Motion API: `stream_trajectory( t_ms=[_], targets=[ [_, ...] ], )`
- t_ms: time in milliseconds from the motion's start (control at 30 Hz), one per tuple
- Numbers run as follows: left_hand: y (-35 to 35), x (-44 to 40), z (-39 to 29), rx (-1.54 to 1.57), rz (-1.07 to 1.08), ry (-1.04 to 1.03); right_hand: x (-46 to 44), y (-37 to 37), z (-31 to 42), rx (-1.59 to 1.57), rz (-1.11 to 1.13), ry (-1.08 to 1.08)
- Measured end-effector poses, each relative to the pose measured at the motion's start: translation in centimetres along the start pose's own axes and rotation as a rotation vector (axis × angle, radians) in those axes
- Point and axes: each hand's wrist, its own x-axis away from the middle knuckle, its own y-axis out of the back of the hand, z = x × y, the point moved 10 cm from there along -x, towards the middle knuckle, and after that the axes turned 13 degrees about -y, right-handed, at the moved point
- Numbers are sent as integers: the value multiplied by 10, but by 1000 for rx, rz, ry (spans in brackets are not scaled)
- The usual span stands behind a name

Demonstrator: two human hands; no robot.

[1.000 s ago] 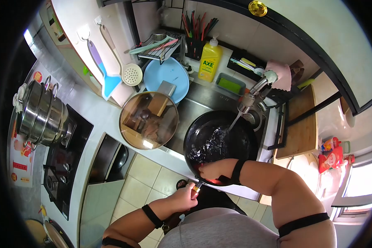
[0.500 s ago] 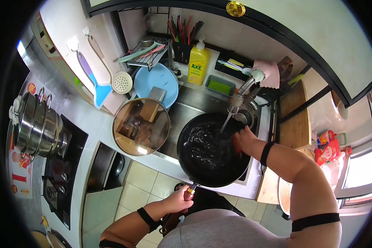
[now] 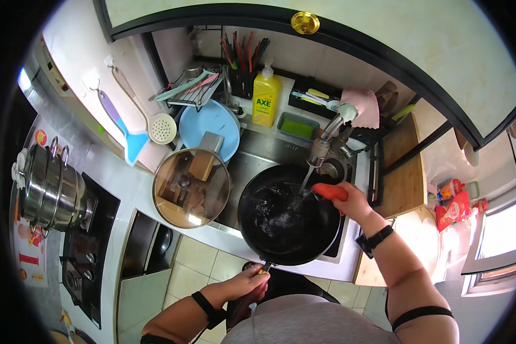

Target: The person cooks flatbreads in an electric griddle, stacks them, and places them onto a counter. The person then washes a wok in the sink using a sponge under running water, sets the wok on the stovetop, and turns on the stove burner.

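My left hand is closed around the handle of a black wok, which rests over the sink with water moving in it. Above the wok's right side, my right hand grips a smooth, rounded red-orange object; its exact kind is unclear. Water runs from the faucet into the wok just left of that object. To the wok's left lies a glass lid with a brown rim, partly over the counter edge.
A blue basin, a yellow soap bottle and a green sponge in a tray stand behind the sink. At left, a steel steamer pot sits on the black stove. A cupboard edge hangs overhead.
My right hand has lifted from inside the wok toward its upper right, bringing the red-orange object into plain sight. The left hand keeps its hold on the handle. The view has shifted slightly.
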Motion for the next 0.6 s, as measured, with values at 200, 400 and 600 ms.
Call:
stream_trajectory(
  t_ms=[200, 400, 600],
  targets=[
    [-13, -17, 7, 299, 17, 95, 0, 23, -44, -370, -129, -245],
    [-22, -21, -11, 484, 6, 116, -3, 34, -100, -471, -375, -345],
    [-17, -31, -30, 304, -95, 71, -22, -36, -159, -564, -242, -320]
  ],
)
